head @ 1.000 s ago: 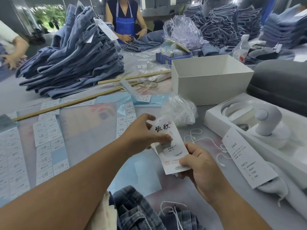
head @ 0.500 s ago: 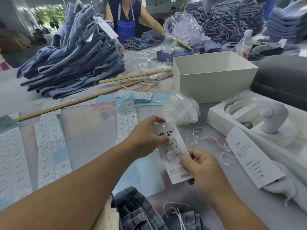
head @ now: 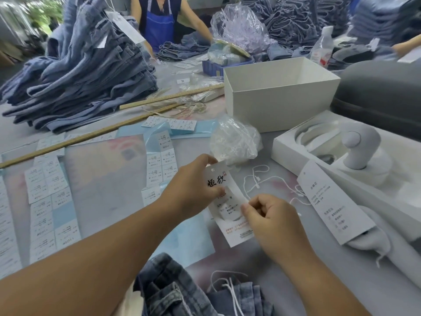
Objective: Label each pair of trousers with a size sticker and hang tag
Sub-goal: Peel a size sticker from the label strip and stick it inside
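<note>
**Holding one hang tag between both hands above the sticker sheets**

Gripping the white rectangular card hang tag (head: 230,208) at its upper part, your left hand (head: 196,185) has its thumb laid across the printed face and its fingers curled behind. Your right hand (head: 271,222) pinches the tag's right edge lower down, thumb and forefinger closed on the card, remaining fingers curled in. The tag is held tilted above the grey table (head: 284,258), its punched hole at the top.

Count of items in view:
- One pair of blue denim trousers (head: 182,293) at the near edge, directly below your hands, with a white drawstring (head: 227,288) lying on it.
- Two long wooden rulers (head: 75,140) lying on the table to the left and behind.
- Several white size sticker sheets on pale blue backing (head: 52,201) spread flat at left; the exact number cannot be told.
- One large heap of folded blue trousers (head: 86,71) at far left.
- One second white hang tag (head: 332,201) lying at right, resting against the tray.

Containers:
- One open white cardboard box (head: 273,106), lidless; its contents cannot be seen.
- One white moulded tray (head: 284,149) holding a white handled device (head: 360,149).
- One crumpled clear plastic bag (head: 234,142) holding white material, just behind the tag; loose white string loops (head: 262,181) lie beside it.
- One blue plastic crate (head: 216,67) further back, with bagged items in it.

A person in a blue apron (head: 159,26) stands across the table.
</note>
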Motion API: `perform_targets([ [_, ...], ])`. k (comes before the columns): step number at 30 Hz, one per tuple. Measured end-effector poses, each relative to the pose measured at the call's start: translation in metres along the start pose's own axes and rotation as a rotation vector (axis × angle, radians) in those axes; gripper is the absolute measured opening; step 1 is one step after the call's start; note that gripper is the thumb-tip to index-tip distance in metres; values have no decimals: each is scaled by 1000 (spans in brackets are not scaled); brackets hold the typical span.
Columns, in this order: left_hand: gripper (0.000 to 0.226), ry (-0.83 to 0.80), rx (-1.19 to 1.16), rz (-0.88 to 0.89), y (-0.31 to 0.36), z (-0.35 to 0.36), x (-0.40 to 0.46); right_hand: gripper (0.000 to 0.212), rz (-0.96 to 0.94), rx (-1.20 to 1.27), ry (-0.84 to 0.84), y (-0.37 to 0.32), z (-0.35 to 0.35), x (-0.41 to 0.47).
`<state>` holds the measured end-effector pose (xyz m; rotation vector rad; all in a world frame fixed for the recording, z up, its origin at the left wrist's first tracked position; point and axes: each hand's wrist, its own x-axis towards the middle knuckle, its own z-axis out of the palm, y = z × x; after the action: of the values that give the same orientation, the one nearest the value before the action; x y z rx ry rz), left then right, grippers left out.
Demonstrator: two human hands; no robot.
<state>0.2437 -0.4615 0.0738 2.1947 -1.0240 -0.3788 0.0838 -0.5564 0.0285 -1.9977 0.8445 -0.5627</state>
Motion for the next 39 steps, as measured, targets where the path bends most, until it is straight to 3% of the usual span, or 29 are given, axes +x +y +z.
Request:
perform_targets([
  [4, 56, 28, 249, 63, 3, 3, -5, 17, -39, -166, 31, 7, 2, 3],
  [8, 70, 115, 567, 183, 4, 7, -5, 12, -61, -111, 48, 10, 5, 4],
  [10, 63, 92, 678, 248, 5, 9, -6, 19, -55, -65, 34, 11, 7, 4],
  [13, 34, -54, 661, 210, 7, 14, -6, 27, -43, 6, 15, 10, 11, 3],
  [15, 25, -130, 625, 156, 6, 15, -6, 32, -49, 15, 10, 10, 13, 3],
  [21, 23, -171, 608, 180, 1, 12, -6, 39, -46, 2, -3, 11, 15, 5],
  [24, 34, -203, 643, 286, 1, 10, -4, 28, -42, 45, 37, 13, 16, 5],
  [28, 47, -272, 563, 294, 0, 4, -4, 19, -62, 75, 83, 14, 14, 6],
  [39, 14, -233, 570, 346, 3, 4, -5, 22, -148, -19, 212, 12, 8, 4],
])
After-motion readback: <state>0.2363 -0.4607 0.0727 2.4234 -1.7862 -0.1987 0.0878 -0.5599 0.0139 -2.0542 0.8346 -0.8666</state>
